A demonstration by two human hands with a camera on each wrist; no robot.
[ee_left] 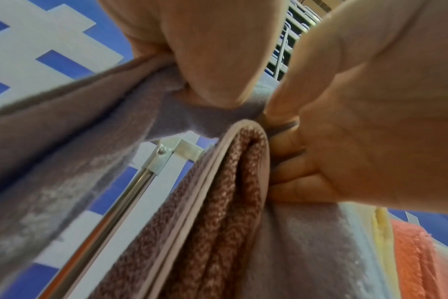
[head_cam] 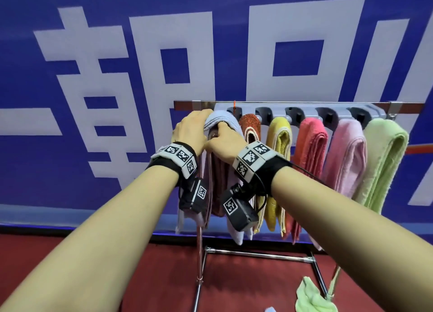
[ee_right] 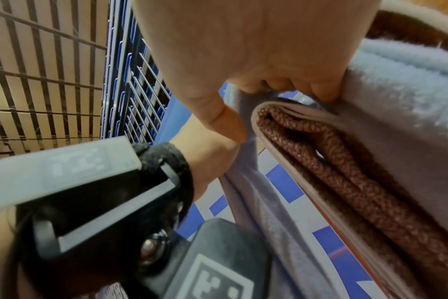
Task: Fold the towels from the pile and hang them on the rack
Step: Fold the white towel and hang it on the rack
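A light blue towel lies draped over the left end of the rack bar, over a folded maroon towel. My left hand curls over the blue towel's top from the left. My right hand grips its front fold just beside the left one. In the left wrist view my left hand presses into the blue towel above the maroon towel. In the right wrist view my right hand has its fingers curled on the blue towel above the maroon towel.
Further right on the bar hang an orange-red towel, a yellow towel, a coral towel, a pink towel and a green towel. A crumpled green towel lies on the red floor by the rack base. A blue banner wall stands behind.
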